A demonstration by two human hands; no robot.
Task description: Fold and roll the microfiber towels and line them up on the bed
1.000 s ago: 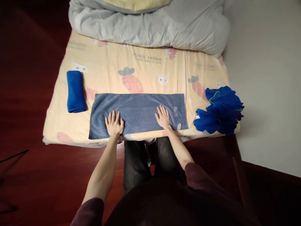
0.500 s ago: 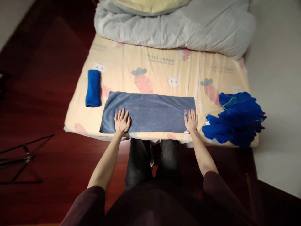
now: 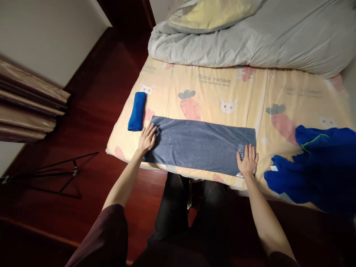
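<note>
— Between and under a person's left hand (image 3: 147, 138) and right hand (image 3: 248, 161), a gray-blue towel (image 3: 197, 146) lies lengthwise on a bed (image 3: 164, 92). How are the hands set?

— The left is flat at the towel's left edge, fingers extended and slightly apart, grasping nothing. The right, also palm down and spread, covers the opposite end, touching white lettering (image 3: 240, 149).

— And around them?

— Just beyond the left hand's fingertips, a rolled blue cloth (image 3: 137, 111); to the right of the right hand, apart from it, a crumpled blue heap (image 3: 319, 167). Well past both hands, a gray quilt (image 3: 222, 48) is bunched up.
</note>
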